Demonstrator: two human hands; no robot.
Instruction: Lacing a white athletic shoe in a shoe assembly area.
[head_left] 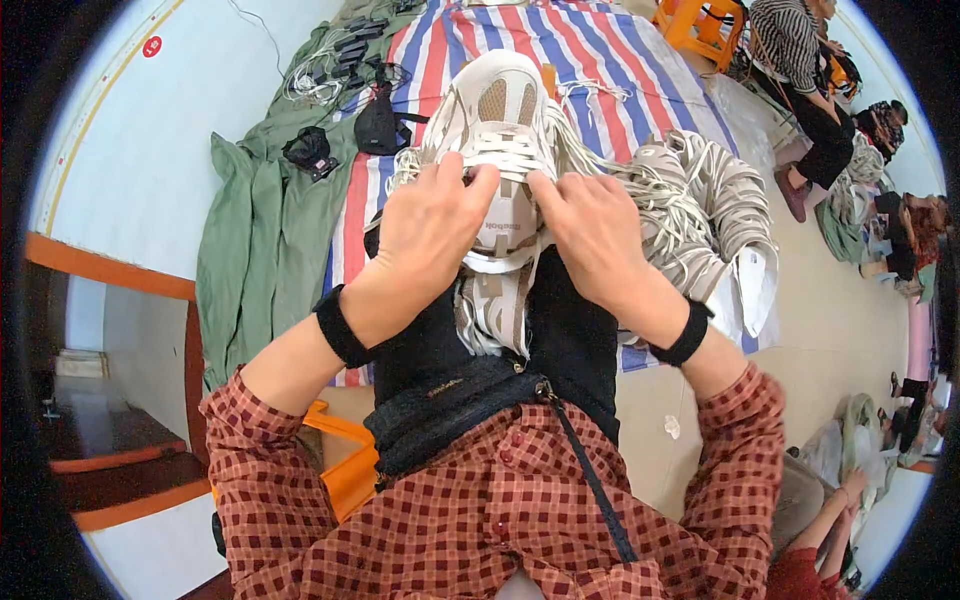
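Note:
A white and beige shoe upper point(492, 88) points toe-away above my lap, its tongue turned toward me. Pale shoelaces point(503, 150) cross its front in several rows. My left hand point(437, 215) is closed at the left edge of the lacing, thumb and forefinger pinched near the top row. On the opposite edge, my right hand point(595, 225) pinches in the same way. The fingertips partly hide the lace ends they grip. Below, between my legs, rests another beige and white shoe upper point(492, 305).
A curved stack of laced shoe uppers point(715, 200) lies to the right on a striped sheet point(620, 60). Green cloth point(260, 240), a black pouch point(382, 122) and cables are at left. An orange stool point(697, 30) stands far right, near other seated people.

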